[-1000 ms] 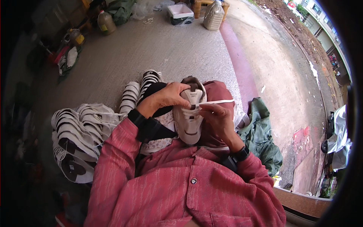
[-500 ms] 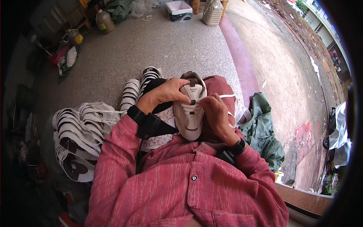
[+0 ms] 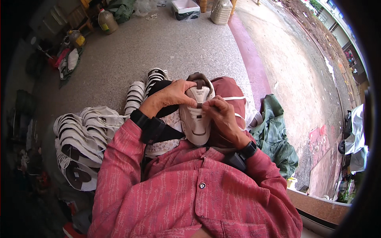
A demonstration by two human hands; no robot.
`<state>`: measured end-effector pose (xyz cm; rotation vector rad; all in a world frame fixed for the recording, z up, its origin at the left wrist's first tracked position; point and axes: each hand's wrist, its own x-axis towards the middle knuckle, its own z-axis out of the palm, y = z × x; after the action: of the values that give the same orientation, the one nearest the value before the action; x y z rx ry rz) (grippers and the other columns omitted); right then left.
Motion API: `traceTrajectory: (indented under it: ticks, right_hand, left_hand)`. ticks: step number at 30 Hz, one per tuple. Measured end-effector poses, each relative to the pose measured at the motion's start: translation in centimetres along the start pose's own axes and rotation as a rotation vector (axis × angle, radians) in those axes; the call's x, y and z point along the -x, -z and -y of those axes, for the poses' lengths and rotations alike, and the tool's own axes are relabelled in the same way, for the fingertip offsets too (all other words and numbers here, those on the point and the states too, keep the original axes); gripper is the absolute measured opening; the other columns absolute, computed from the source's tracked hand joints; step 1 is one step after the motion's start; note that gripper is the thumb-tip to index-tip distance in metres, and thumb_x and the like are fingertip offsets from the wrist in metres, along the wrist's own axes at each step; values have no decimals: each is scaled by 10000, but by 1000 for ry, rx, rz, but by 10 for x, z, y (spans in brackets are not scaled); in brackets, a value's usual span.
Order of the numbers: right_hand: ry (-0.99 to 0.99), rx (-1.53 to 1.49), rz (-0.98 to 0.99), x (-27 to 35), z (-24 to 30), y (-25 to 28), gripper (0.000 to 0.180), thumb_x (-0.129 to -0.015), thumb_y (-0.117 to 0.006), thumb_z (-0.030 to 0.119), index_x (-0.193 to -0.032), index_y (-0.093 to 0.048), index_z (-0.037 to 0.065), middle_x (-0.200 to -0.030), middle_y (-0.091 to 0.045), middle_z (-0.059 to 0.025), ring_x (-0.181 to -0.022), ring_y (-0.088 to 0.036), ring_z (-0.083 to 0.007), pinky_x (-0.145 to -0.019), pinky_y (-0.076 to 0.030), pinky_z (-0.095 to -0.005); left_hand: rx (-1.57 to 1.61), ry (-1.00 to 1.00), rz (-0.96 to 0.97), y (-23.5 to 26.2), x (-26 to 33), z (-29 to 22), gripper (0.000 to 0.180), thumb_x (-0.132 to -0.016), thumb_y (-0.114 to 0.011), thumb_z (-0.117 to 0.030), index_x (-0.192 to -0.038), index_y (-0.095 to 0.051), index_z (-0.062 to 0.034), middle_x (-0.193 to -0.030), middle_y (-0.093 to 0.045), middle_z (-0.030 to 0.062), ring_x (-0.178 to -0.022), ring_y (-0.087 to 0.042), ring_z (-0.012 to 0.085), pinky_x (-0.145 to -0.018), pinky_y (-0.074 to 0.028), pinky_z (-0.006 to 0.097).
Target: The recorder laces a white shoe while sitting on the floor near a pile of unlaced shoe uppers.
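Note:
A beige sneaker (image 3: pixel 198 129) rests on my lap, toe toward me, its brown-lined collar pointing away. My left hand (image 3: pixel 170 96) is closed round the shoe's left side, the thumb pressing on the tongue (image 3: pixel 198 93) and the fingers by the collar. At the right row of eyelets, my right hand (image 3: pixel 223 115) pinches the pale shoelace (image 3: pixel 196 111) between thumb and forefinger. The lace crosses only the lower part of the throat; its tip is hidden by my fingers.
Stacked black-and-white shoe uppers (image 3: pixel 83 135) lie on my left, with more uppers (image 3: pixel 135 95) beyond my left forearm. A green sheet (image 3: pixel 274 135) is crumpled on the right. Farther off stand a white foam box (image 3: pixel 185 7) and plastic jugs (image 3: pixel 222 12).
My right fingertips have shifted slightly left, closer over the shoe's eyelets. The left hand keeps its grip on the sneaker, and the whole view has shifted slightly.

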<state>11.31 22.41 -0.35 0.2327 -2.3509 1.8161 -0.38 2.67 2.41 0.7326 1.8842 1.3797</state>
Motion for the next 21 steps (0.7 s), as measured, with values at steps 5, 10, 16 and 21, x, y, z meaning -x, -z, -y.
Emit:
traceTrajectory:
  ticks: [5, 10, 16, 21]
  right_hand:
    - [131, 91, 60, 2, 4, 7, 113, -875, -626, 34, -971, -677, 4, -892, -614, -95, -817, -643, -228, -715, -505, -301]
    - [4, 273, -100, 3, 8, -10, 141, -853, -632, 64, -992, -633, 42, -882, -668, -126, -816, -672, -293, -702, -520, -359]
    - [51, 414, -47, -1, 13, -8, 140, -841, -646, 91, -975, -619, 61, -882, -682, -124, -820, -679, -299, -699, -524, -371]
    - [-37, 301, -7, -2, 20, -2, 112, -840, -642, 82, -949, -625, 65, -843, -682, -132, -791, -679, -312, -669, -522, -375]
  left_hand:
    - [-42, -6, -8, 1, 0, -1, 622, -630, -823, -214, -1187, -633, -15, -1019, -697, 67, -974, -628, 154, -892, -476, 279]
    - [-106, -28, 36, 4, -1, 0, 659, -648, -811, -253, -1232, -606, -28, -1055, -690, 91, -1003, -622, 173, -914, -468, 294]
    - [-95, -54, 118, 8, 7, -8, 633, -719, -743, -52, -1306, -509, -13, -1162, -608, 45, -1077, -573, 125, -953, -455, 279]
    - [26, -303, -123, -6, 29, 4, 576, -698, -697, -32, -1243, -515, -77, -1333, -473, 79, -1298, -429, 214, -1088, -337, 349]
